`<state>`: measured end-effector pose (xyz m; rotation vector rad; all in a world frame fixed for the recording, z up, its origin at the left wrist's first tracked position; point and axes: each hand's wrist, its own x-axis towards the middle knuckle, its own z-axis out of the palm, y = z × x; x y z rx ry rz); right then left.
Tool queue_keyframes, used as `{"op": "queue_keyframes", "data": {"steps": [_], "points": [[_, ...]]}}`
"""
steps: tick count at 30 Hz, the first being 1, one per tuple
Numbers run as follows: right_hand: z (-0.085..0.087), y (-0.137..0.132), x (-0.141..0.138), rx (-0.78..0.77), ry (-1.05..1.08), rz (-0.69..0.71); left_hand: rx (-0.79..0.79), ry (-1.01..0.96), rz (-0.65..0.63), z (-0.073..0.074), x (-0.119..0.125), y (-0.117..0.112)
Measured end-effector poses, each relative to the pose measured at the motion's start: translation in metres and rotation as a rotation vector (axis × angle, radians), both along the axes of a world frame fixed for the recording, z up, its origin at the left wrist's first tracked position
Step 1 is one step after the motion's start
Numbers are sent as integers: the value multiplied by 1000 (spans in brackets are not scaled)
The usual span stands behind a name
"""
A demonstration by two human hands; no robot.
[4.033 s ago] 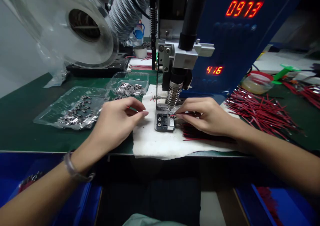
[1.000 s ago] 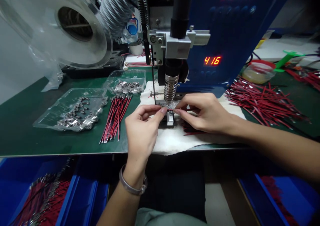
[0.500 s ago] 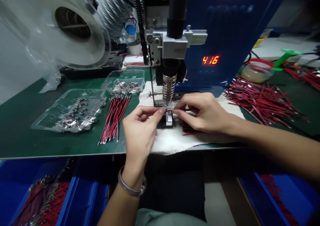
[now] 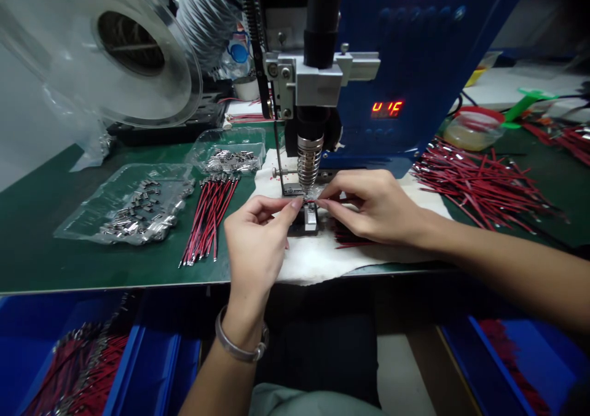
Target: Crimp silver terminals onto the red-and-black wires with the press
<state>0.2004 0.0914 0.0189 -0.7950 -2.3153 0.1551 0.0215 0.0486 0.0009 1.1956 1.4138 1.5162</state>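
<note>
Under the soldering machine's spring-wrapped tip (image 4: pixel 309 161), my two hands meet at a small metal fixture (image 4: pixel 310 219). My left hand (image 4: pixel 255 238) is closed in a thumb-and-finger pinch at the fixture's left side; what it holds is too small to make out. From the right, my right hand (image 4: pixel 375 210) pinches a short red and black wire (image 4: pixel 313 201), whose end lies over the fixture just below the tip. More red and black wires (image 4: pixel 353 239) lie on the white cloth (image 4: pixel 308 265), partly beneath my right hand.
Left of my hands are a wire bundle (image 4: pixel 209 219) and two clear trays (image 4: pixel 87 219) with small metal connectors. A loose wire pile (image 4: pixel 483 185) lies right, by a red-lidded jar (image 4: pixel 474 130). The blue machine housing (image 4: pixel 396 47) stands behind. Blue bins (image 4: pixel 152 367) sit below the table edge.
Both hands stay pinched at the fixture, almost still. The wire at the fixture sits slightly lower under the tip. The whole view has shifted a little.
</note>
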Motion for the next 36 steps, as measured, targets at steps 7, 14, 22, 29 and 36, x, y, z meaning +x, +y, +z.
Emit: {"op": "queue_keyframes", "data": {"steps": [7, 14, 22, 29, 36], "points": [[-2, -2, -2, -31, 24, -46, 15, 8, -3, -2, -1, 0], [0, -4, -3, -64, 45, -43, 22, -7, 0, -2, 0, -1], [1, -4, -3, -59, 31, -38, 42, -13, -5, -4, 0, 1], [1, -3, -3, -56, 42, -53, 58, -10, 1, -3, 0, 1], [0, -4, -4, -66, 43, -63, 37, -1, 10, -2, 0, 1]]}}
